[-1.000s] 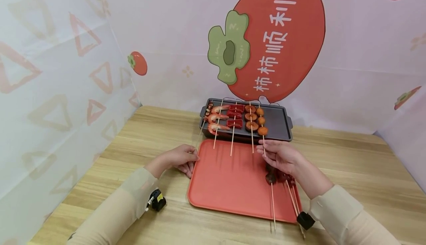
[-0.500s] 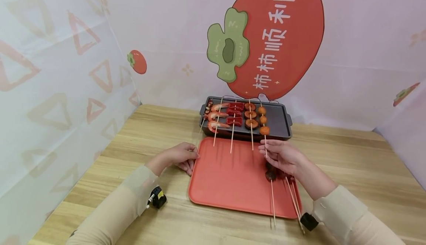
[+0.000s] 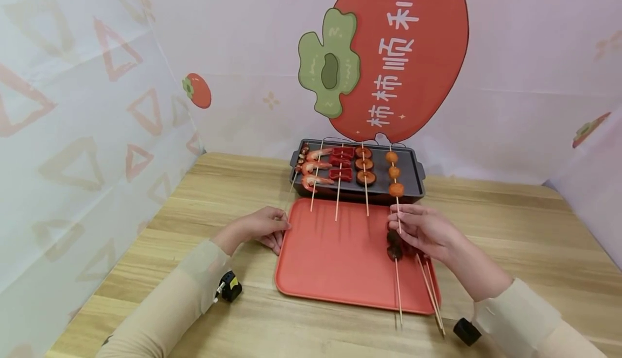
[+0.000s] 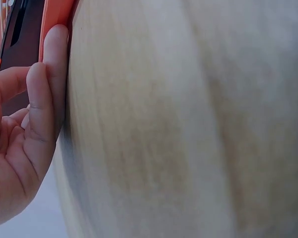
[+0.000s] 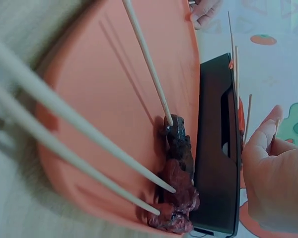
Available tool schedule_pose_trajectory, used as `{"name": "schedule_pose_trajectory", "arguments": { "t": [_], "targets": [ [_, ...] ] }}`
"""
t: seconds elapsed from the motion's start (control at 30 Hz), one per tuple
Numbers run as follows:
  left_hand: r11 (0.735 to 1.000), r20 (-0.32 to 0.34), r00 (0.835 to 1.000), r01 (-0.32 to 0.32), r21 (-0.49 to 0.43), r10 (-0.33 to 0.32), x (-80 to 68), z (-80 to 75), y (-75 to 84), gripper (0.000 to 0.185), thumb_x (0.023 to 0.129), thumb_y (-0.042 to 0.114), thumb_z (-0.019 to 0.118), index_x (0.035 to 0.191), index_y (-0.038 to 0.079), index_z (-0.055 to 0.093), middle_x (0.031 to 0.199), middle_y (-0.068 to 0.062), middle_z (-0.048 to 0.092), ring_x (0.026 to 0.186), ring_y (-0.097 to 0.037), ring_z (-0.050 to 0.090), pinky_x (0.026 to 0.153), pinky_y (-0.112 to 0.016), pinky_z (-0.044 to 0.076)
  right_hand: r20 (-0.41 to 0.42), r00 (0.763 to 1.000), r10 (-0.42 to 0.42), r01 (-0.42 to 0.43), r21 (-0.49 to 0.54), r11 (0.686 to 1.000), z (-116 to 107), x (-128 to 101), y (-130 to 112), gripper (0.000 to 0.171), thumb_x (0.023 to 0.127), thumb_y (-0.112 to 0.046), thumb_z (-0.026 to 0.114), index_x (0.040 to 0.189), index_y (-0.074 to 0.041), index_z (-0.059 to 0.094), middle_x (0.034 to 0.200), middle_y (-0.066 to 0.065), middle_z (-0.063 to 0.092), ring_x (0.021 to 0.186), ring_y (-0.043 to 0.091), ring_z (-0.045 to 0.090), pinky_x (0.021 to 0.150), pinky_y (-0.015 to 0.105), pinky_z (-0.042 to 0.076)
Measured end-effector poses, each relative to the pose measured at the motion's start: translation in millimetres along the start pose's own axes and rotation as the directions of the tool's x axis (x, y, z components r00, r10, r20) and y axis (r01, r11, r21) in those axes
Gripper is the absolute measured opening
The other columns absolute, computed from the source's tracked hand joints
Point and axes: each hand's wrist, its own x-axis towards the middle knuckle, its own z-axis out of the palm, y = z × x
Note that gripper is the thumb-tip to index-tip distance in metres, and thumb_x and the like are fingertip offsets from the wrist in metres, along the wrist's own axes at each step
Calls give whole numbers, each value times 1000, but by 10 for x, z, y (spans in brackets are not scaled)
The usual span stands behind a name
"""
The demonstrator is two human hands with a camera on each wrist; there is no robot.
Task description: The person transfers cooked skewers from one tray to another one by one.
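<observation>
Right hand (image 3: 426, 232) with apparently one skewer (image 3: 396, 189)

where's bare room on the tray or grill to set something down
Red tray: wide middle, between the left hand and the dark skewer. Grill pan: strip right of the orange-ball skewer in the right hand. Crowded: the tray's right side and the pan's left.

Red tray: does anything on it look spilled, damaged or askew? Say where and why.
Nothing looks spilled or damaged. Slightly odd: at the right side of the red tray, the wooden sticks poke out past the near rim, rather than lying wholly inside.
</observation>
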Motion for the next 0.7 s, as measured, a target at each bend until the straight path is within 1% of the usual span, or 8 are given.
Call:
{"name": "schedule_pose_trajectory", "arguments": {
  "t": [0.2, 0.3, 0.43, 0.6, 0.7],
  "targets": [
    [1000, 3, 1000, -6, -21, 6, 8, 0, -19, 16, 101, 12, 55, 88, 5, 49, 60, -7, 64, 52, -15, 67, 48, -21, 52, 36, 999, -16, 16, -17, 1000, -44, -128, 23, 17, 103, -11, 53, 115, -14, 64, 95, -1, 74, 86, 6, 72, 75, 17, 57],
    [1000, 7, 1000, -19, -18, 19, 19, 1, -23, 16, 101, 11, 55, 88, 4, 49, 60, -6, 64, 52, -14, 68, 47, -20, 52, 54, 998, -20, 21, -22, 1000, -79, -183, 58, 17, 103, -10, 53, 111, -17, 67, 95, -1, 74, 87, 6, 72, 76, 17, 57],
    [999, 7, 1000, -26, -19, 26, 9, -6, -4, 16, 102, 10, 54, 88, 4, 49, 59, -6, 63, 51, -14, 67, 47, -19, 52, 76, 997, -10, 13, -36, 999, -122, -243, 96, 16, 102, -10, 55, 113, -15, 66, 95, 0, 75, 86, 8, 73, 76, 17, 57],
    [1000, 3, 1000, -18, -24, 18, 4, -7, -13, 16, 102, 11, 54, 88, 4, 49, 59, -6, 62, 50, -14, 67, 47, -19, 51, 156, 988, -5, 14, -55, 998, -164, -294, 148, 15, 102, -9, 54, 112, -14, 64, 98, 1, 74, 88, 9, 73, 77, 18, 58],
    [999, 8, 1000, -25, -29, 25, 3, -3, -32, 15, 101, 10, 54, 88, 4, 48, 58, -6, 63, 50, -14, 67, 47, -19, 51, 213, 977, 2, 12, -64, 998, -181, -310, 189, 17, 103, -8, 51, 116, -11, 62, 100, 1, 74, 90, 9, 73, 78, 18, 58]
  ]
}}
